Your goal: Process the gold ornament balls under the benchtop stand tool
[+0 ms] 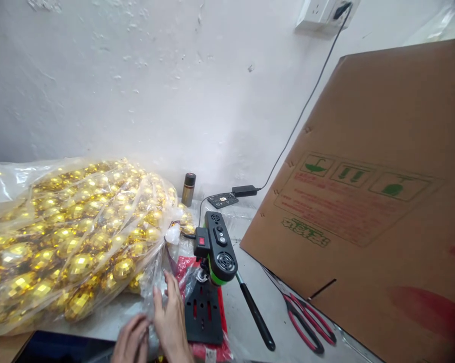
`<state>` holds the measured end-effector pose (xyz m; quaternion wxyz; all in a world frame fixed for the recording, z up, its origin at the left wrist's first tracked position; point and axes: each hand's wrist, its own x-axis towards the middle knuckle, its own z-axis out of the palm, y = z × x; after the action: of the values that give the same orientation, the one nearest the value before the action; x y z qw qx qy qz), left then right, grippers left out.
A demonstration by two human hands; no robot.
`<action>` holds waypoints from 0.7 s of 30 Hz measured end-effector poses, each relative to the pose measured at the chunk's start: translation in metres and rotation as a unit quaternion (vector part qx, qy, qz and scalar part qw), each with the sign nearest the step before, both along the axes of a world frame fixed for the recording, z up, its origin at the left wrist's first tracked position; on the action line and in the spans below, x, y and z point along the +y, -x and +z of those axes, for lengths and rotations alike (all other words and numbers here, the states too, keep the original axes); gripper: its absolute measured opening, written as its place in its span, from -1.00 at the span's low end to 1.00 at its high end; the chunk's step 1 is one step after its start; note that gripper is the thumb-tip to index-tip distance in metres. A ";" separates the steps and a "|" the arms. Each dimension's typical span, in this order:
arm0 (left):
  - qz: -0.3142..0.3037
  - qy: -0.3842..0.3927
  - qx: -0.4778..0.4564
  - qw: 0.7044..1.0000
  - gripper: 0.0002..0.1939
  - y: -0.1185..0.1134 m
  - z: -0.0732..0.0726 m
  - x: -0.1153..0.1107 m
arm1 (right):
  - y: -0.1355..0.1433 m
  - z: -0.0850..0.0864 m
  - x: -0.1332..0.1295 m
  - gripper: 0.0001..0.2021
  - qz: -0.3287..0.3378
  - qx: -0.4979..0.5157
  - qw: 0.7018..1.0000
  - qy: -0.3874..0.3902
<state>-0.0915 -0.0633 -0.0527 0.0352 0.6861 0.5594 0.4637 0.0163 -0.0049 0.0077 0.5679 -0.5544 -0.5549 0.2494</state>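
Left hand curls, grip unclear, right hand spreads near the bag; the carton, right, bears illegible red print.

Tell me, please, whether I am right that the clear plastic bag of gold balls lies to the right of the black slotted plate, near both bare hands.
Not quite: the head view shows the clear plastic bag of gold balls lying left of the black slotted plate, near the left hand and right hand.
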 end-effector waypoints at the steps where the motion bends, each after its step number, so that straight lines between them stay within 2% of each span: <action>1: 0.044 -0.038 0.012 0.998 -0.62 0.011 0.005 0.006 | 0.004 0.000 0.015 -0.52 0.007 0.006 0.999 0.043; 4: 0.146 -0.105 0.038 0.983 -0.46 0.036 0.024 0.037 | 0.019 -0.004 0.046 -0.39 0.020 0.014 0.997 0.077; 7: 0.184 -0.101 0.048 0.977 -0.39 0.048 0.033 0.077 | 0.032 -0.011 0.051 -0.35 0.017 0.023 0.997 0.074; 11: 0.157 -0.077 0.047 0.983 -0.41 0.058 0.023 0.117 | 0.036 -0.020 0.036 -0.33 0.007 0.039 0.998 0.048; 15: 0.113 -0.068 0.087 0.987 -0.46 0.069 0.018 0.139 | 0.033 -0.025 0.015 -0.39 0.009 0.042 0.999 0.008; 18: 0.071 -0.072 0.137 0.985 -0.44 0.073 0.028 0.153 | 0.036 -0.025 0.002 -0.55 0.025 0.029 0.998 -0.040; 21: 0.016 -0.046 0.140 0.989 -0.48 0.071 0.043 0.165 | 0.042 -0.022 -0.007 -0.62 0.064 -0.004 0.994 -0.083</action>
<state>-0.1625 0.1020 -0.0093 -0.0823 0.7363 0.5474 0.3891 -0.0255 -0.0116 -0.0144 0.5930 -0.4696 -0.6102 0.2357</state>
